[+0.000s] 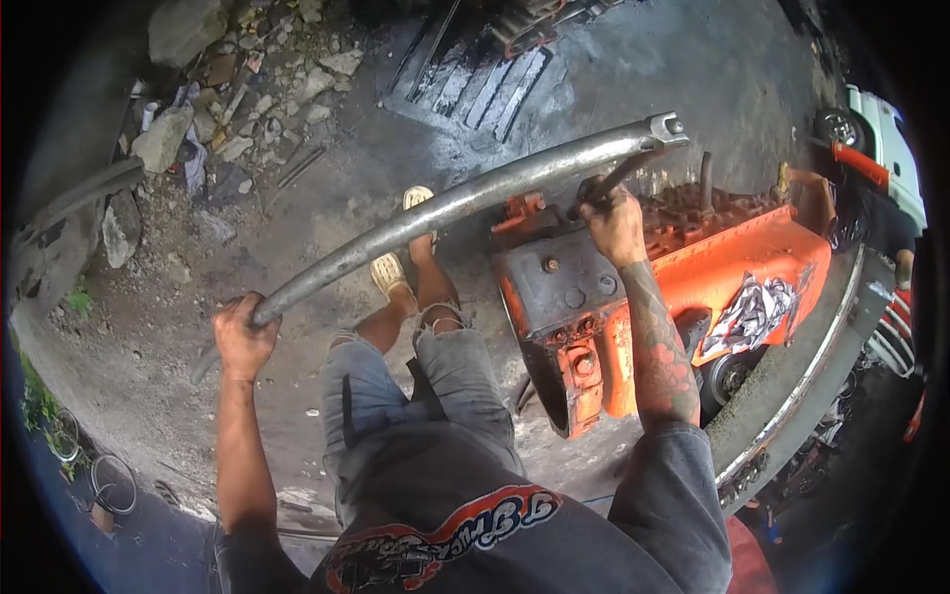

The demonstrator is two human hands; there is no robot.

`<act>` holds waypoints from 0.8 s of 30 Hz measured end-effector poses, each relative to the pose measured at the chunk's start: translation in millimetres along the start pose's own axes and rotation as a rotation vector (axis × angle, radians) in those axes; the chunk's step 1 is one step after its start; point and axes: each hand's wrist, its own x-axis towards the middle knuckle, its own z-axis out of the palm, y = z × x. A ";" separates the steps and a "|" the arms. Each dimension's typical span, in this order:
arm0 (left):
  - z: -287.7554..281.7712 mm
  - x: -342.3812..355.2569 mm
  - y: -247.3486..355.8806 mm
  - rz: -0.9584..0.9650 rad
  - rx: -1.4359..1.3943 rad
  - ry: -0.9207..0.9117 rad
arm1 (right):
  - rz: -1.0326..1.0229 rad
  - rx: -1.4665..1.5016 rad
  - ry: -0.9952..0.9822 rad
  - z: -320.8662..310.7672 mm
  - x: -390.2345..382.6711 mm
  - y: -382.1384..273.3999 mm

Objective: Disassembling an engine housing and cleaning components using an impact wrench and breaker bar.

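A long, grey metal bar (445, 206), perhaps a pipe-like lever, runs from lower left to upper right across my front, with a forked head at its far end. My left hand (245, 335) is closed round its near end, where a thinner tip (205, 363) pokes out below. My right hand (616, 226) is closed on a short dark bar (630, 172) that reaches up to the forked head. Under my right arm lies a large orange engine or gearbox casing (727, 246) with a grey, bolted end cover (559, 272). A crumpled patterned cloth (750, 315) rests on it.
Rubble and stones (163, 139) are heaped at the far left. Dark oily bars (490, 89) lie on the ground ahead. A curved metal rail (792, 396) passes along the right, and a white vehicle (886, 148) stands beyond. Wire loops (114, 483) lie at lower left.
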 end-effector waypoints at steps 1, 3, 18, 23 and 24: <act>5.0 0.6 -1.6 -0.042 0.011 -0.044 | 0.097 -0.024 -0.085 0.6 -2.0 3.5; 17.2 10.4 -4.4 -0.095 0.019 -0.070 | 0.072 -0.067 -0.095 -0.9 2.8 9.9; 27.5 44.3 -17.0 -0.037 0.035 -0.159 | 0.035 -0.215 -0.267 11.6 7.9 -5.7; 31.9 51.9 -37.9 0.008 0.039 -0.155 | 0.140 -0.106 -0.280 27.9 6.4 -14.8; 36.0 56.9 -43.3 0.031 0.018 -0.149 | 0.156 -0.105 -0.306 29.0 4.7 -16.1</act>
